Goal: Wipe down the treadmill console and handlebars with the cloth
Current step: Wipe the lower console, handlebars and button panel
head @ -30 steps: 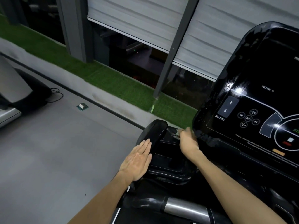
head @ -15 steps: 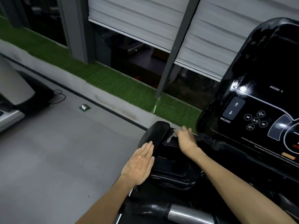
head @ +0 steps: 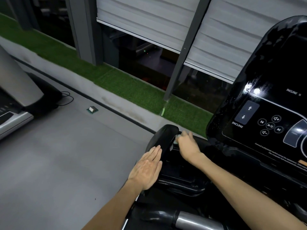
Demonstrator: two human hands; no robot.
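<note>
— What sort of place is this?
— A gym, by the look of it. A glossy black treadmill console [head: 265, 72] fills the right side, with an arrow keypad marked INCLINE [head: 246, 112] and media buttons beside it. A silver-and-black handlebar [head: 196, 219] runs below.
— Only the one machine?
— No. A second grey-and-black exercise machine [head: 15, 80] stands well apart on the left. Its thin black cable [head: 67, 97] lies on the smooth grey floor [head: 66, 155], near a small green-rimmed metal box [head: 92, 109].
— And the walls?
— Tall dark windows [head: 149, 63] with pale roller blinds [head: 149, 19] partly lowered, and a strip of green artificial turf [head: 129, 87] along their foot.
</note>
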